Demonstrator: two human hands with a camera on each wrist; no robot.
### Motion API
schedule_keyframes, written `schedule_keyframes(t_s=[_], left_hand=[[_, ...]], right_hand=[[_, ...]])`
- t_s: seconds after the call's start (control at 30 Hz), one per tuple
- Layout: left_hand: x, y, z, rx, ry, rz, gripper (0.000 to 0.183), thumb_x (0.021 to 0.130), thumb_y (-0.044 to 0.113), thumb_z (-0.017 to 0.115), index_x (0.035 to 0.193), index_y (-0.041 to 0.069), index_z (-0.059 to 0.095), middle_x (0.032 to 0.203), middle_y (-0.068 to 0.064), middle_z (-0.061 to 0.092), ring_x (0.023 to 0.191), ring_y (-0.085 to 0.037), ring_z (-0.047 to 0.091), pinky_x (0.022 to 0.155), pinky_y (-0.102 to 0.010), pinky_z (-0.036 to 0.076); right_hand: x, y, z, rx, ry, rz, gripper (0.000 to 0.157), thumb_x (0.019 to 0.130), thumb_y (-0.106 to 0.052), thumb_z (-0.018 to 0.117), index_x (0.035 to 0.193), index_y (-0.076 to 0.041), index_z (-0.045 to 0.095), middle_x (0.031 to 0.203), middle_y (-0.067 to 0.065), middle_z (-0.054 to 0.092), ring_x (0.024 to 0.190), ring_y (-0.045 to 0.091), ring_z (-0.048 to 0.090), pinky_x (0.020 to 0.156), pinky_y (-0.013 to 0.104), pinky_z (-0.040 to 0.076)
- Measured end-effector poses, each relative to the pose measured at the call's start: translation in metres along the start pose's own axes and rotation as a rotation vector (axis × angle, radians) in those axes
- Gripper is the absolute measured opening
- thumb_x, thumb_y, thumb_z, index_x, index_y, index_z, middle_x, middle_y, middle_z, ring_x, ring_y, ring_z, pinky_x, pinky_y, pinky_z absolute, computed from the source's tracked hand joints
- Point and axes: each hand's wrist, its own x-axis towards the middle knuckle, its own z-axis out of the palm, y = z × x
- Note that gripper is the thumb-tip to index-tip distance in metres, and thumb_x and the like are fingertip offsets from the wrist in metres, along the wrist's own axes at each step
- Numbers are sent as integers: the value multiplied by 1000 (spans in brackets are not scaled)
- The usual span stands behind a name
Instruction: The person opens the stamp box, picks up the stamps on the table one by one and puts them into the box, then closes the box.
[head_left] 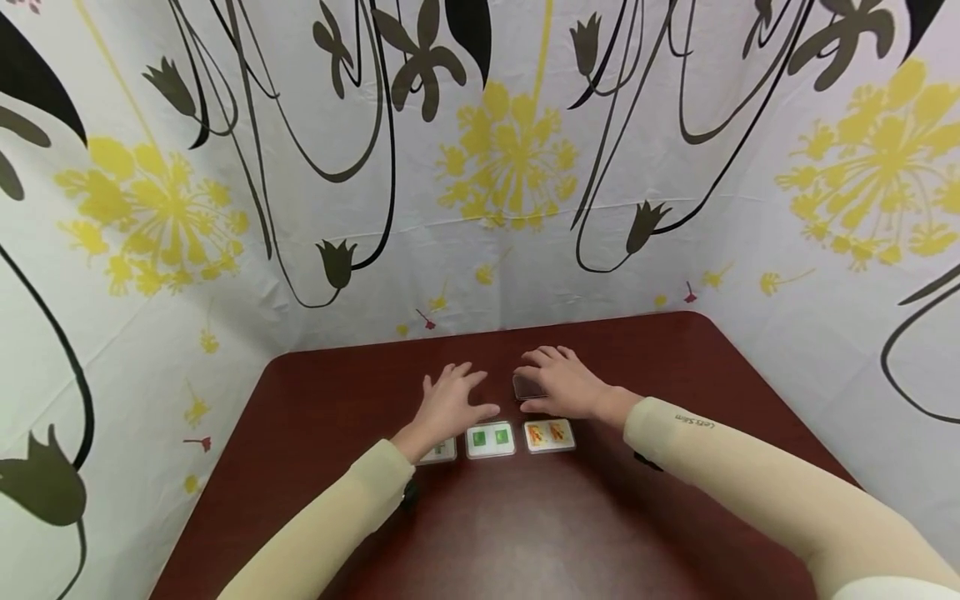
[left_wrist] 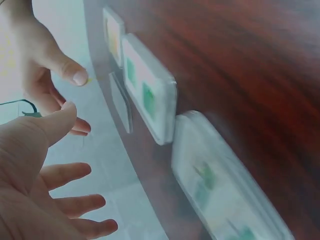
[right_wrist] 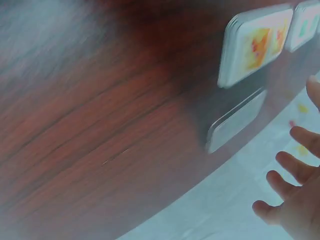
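My left hand (head_left: 452, 402) hovers over the left part of a card row, fingers spread and holding nothing. My right hand (head_left: 562, 382) hangs above a thin, plain-faced card (right_wrist: 239, 120) beyond the row, fingers extended and apart from it. The middle white card stack (head_left: 491, 439) shows two green squares. To its right lies a stack (head_left: 550, 436) with two orange pictures. A third stack (left_wrist: 215, 175) with green marks sits at the left end, partly covered by my left wrist in the head view.
The cards lie on a dark red-brown wooden table (head_left: 495, 533) with rounded far corners. A white cloth (head_left: 480, 275) with yellow flowers and dark stems hangs behind it and along both sides.
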Motion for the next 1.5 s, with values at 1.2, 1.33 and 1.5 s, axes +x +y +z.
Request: schedule_keyframes(t_s=[1.2,1.33,1.5], left_hand=[[64,8,54,60,-93,-7,65,87,57,73,142,24,61,159,-16,34,147,-49,17,106,-78,11],[65,7,56,58,-86,20,61,88,53,74,140,24,62,160,-15,33,148,-48,16,107,-78,10],[66,8,56,69,-105,42,58,91,51,71,140,23,62,163,-12,27,150,-45,11,109,-76,6]], right_hand=[[-22,65,41,97,-32,196,62,88,-58,70,135,-18,64,150,16,42,138,41,37,103,68,31],[-23,64,41,113,-41,197,60,90,-55,70,136,-17,63,151,15,42,139,39,36,105,67,30],[-22,61,39,105,-71,182,59,92,-53,68,137,-14,62,153,13,40,141,36,34,108,65,28]])
